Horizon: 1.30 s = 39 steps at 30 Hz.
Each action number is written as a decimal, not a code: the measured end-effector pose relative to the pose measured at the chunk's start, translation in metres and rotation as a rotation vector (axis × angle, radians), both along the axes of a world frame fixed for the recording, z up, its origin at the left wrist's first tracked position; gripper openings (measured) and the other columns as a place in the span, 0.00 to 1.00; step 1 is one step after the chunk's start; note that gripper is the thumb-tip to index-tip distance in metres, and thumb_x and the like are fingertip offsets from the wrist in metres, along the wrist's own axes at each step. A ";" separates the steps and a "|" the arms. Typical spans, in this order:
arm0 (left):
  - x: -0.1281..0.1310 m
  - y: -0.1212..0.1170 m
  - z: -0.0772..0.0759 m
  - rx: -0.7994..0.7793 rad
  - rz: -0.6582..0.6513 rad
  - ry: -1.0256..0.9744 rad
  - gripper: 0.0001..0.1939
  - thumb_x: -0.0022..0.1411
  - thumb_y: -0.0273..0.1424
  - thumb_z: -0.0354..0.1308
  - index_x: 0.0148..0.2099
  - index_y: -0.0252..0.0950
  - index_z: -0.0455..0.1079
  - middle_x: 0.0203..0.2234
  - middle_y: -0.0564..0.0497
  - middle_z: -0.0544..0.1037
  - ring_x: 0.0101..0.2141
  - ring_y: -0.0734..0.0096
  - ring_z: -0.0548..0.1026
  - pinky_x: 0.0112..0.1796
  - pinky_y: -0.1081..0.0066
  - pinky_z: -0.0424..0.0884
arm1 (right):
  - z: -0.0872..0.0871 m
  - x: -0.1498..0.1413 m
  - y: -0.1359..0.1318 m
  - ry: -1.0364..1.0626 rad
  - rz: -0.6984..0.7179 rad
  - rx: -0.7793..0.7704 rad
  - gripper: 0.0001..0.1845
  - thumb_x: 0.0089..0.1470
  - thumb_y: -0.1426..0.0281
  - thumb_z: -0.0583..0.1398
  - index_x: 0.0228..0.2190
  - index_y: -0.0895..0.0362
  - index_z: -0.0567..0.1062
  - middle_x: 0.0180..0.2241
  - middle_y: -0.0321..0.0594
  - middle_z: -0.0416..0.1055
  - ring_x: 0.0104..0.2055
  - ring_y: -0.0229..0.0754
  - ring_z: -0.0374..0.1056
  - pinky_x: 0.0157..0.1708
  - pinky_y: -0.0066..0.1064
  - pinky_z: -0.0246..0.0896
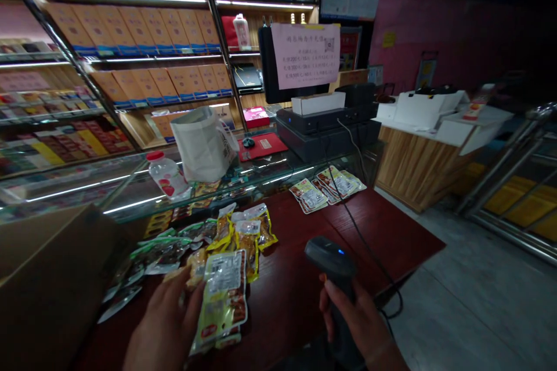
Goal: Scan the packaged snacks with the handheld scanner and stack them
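Observation:
My right hand [354,316] is wrapped around the handle of a black barcode scanner [331,258], which has a small blue light lit on its head. A cable runs from the counter's far side down past the hand. On the left, my left hand [163,322] reaches over the snack packets, thumb and fingers apart. Its thumb is at the left edge of a green-and-brown snack packet [223,293], which lies on top of another. Beyond the fingertips are yellow-edged snack packets [248,237] and dark, green-topped packets [165,252].
More flat packets [328,188] lie at the back of the red-brown counter [296,278]. A cardboard box [52,278] stands at left. Behind are a red-capped bottle [167,174], a white bag [202,145], a cash drawer [326,136] and a monitor with a pink notice [307,55].

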<state>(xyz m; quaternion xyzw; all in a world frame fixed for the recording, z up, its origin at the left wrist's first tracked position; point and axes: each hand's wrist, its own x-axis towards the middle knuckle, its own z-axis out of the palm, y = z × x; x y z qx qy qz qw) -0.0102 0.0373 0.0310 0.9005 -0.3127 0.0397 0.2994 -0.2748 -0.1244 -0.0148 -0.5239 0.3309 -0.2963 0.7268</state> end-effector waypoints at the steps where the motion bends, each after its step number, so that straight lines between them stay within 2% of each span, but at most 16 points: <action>1: -0.001 -0.018 0.002 -0.039 -0.068 -0.054 0.29 0.59 0.49 0.51 0.54 0.36 0.74 0.52 0.39 0.73 0.48 0.46 0.74 0.48 0.51 0.71 | 0.000 -0.002 -0.003 0.004 -0.004 0.000 0.34 0.54 0.44 0.58 0.43 0.63 0.69 0.27 0.38 0.69 0.19 0.33 0.63 0.20 0.26 0.58; 3: -0.007 -0.068 -0.001 -0.140 -0.314 0.024 0.23 0.59 0.45 0.52 0.46 0.35 0.77 0.46 0.41 0.77 0.46 0.52 0.75 0.49 0.57 0.71 | 0.000 -0.005 -0.008 0.006 -0.032 -0.008 0.33 0.55 0.45 0.58 0.43 0.64 0.68 0.25 0.38 0.69 0.19 0.34 0.63 0.21 0.27 0.58; 5: -0.016 -0.132 -0.012 -0.135 -0.462 0.346 0.18 0.61 0.39 0.53 0.45 0.34 0.77 0.40 0.43 0.78 0.35 0.62 0.77 0.37 0.64 0.76 | 0.000 -0.009 -0.013 0.001 -0.071 -0.002 0.34 0.54 0.44 0.58 0.43 0.63 0.68 0.25 0.38 0.69 0.19 0.34 0.63 0.21 0.27 0.59; 6: -0.020 -0.165 -0.019 -0.115 -0.465 0.535 0.16 0.61 0.35 0.54 0.46 0.33 0.76 0.39 0.44 0.79 0.33 0.66 0.77 0.34 0.68 0.76 | 0.001 -0.011 -0.015 -0.006 -0.099 0.008 0.34 0.53 0.44 0.58 0.44 0.63 0.68 0.25 0.38 0.70 0.18 0.34 0.63 0.21 0.27 0.58; 8: -0.026 -0.225 -0.033 -0.102 -0.447 0.598 0.15 0.63 0.27 0.52 0.49 0.31 0.74 0.38 0.44 0.79 0.32 0.71 0.78 0.32 0.74 0.75 | 0.002 -0.016 -0.017 -0.010 -0.160 0.014 0.35 0.52 0.43 0.59 0.44 0.62 0.68 0.26 0.38 0.71 0.17 0.34 0.62 0.20 0.27 0.58; 10: -0.028 -0.272 -0.044 -0.099 -0.398 0.591 0.14 0.63 0.24 0.53 0.49 0.29 0.73 0.42 0.43 0.78 0.35 0.72 0.78 0.32 0.76 0.74 | 0.003 -0.021 -0.018 0.014 -0.216 -0.004 0.35 0.51 0.41 0.58 0.40 0.62 0.70 0.22 0.37 0.70 0.17 0.34 0.61 0.20 0.27 0.58; 13: -0.024 -0.316 -0.052 -0.044 -0.290 0.529 0.12 0.65 0.30 0.56 0.46 0.27 0.72 0.40 0.41 0.78 0.37 0.69 0.78 0.37 0.68 0.75 | 0.002 -0.028 -0.019 0.062 -0.281 0.011 0.38 0.48 0.38 0.58 0.38 0.62 0.71 0.17 0.36 0.66 0.16 0.36 0.62 0.20 0.28 0.60; 17: -0.016 -0.339 -0.055 0.065 -0.212 0.462 0.13 0.61 0.37 0.62 0.36 0.29 0.73 0.37 0.43 0.78 0.44 0.62 0.76 0.49 0.59 0.70 | -0.002 -0.034 -0.023 0.044 -0.332 0.072 0.39 0.45 0.37 0.60 0.40 0.60 0.72 0.23 0.39 0.71 0.16 0.35 0.61 0.16 0.28 0.58; 21: -0.014 -0.341 -0.058 0.039 -0.183 0.488 0.08 0.60 0.32 0.63 0.35 0.30 0.72 0.36 0.45 0.77 0.43 0.65 0.75 0.48 0.60 0.69 | -0.003 -0.037 -0.027 0.025 -0.338 0.061 0.38 0.46 0.38 0.60 0.40 0.62 0.71 0.26 0.41 0.72 0.17 0.35 0.62 0.18 0.28 0.60; 24: -0.018 -0.329 -0.058 -0.095 -0.175 0.552 0.08 0.61 0.31 0.60 0.33 0.30 0.70 0.30 0.50 0.75 0.34 0.71 0.74 0.39 0.68 0.71 | -0.001 -0.038 -0.028 0.043 -0.326 0.031 0.37 0.47 0.39 0.59 0.37 0.62 0.72 0.23 0.39 0.71 0.17 0.36 0.62 0.20 0.28 0.60; 26: -0.023 -0.314 -0.056 -0.210 -0.184 0.616 0.11 0.61 0.33 0.60 0.31 0.30 0.67 0.24 0.53 0.72 0.26 0.76 0.71 0.31 0.73 0.68 | -0.001 -0.038 -0.028 0.058 -0.323 0.013 0.37 0.48 0.39 0.58 0.37 0.62 0.72 0.21 0.38 0.69 0.18 0.36 0.62 0.22 0.28 0.61; 28: -0.032 -0.293 -0.051 -0.328 -0.220 0.692 0.13 0.57 0.35 0.62 0.29 0.32 0.64 0.20 0.56 0.67 0.20 0.80 0.65 0.24 0.77 0.62 | -0.004 -0.037 -0.029 0.054 -0.306 0.016 0.37 0.48 0.39 0.58 0.38 0.62 0.71 0.19 0.36 0.68 0.18 0.36 0.62 0.23 0.28 0.60; 30: -0.046 -0.266 -0.042 -0.438 -0.283 0.777 0.17 0.52 0.38 0.64 0.28 0.33 0.61 0.18 0.58 0.65 0.18 0.81 0.62 0.22 0.78 0.59 | -0.008 -0.035 -0.032 0.029 -0.301 0.019 0.36 0.49 0.41 0.60 0.40 0.62 0.70 0.20 0.36 0.68 0.19 0.37 0.63 0.23 0.28 0.59; 34: -0.089 -0.204 -0.022 -0.594 -0.385 0.934 0.25 0.43 0.47 0.65 0.30 0.35 0.58 0.22 0.57 0.69 0.21 0.79 0.67 0.23 0.78 0.64 | -0.015 -0.023 -0.033 0.005 -0.391 0.015 0.37 0.46 0.45 0.65 0.45 0.62 0.67 0.24 0.36 0.71 0.24 0.38 0.66 0.27 0.29 0.61; 37: -0.124 -0.162 -0.014 -0.725 -0.390 1.142 0.24 0.44 0.44 0.69 0.31 0.35 0.60 0.25 0.55 0.72 0.24 0.77 0.71 0.26 0.77 0.68 | -0.012 -0.010 -0.028 -0.021 -0.446 0.025 0.32 0.46 0.49 0.67 0.41 0.60 0.68 0.24 0.34 0.70 0.28 0.39 0.67 0.31 0.29 0.63; 39: -0.141 -0.140 -0.014 -0.777 -0.373 1.269 0.24 0.42 0.41 0.72 0.30 0.34 0.60 0.24 0.54 0.73 0.24 0.76 0.72 0.26 0.77 0.68 | -0.006 -0.002 -0.023 -0.093 -0.455 0.063 0.32 0.44 0.51 0.69 0.41 0.59 0.67 0.28 0.36 0.73 0.30 0.40 0.69 0.34 0.30 0.65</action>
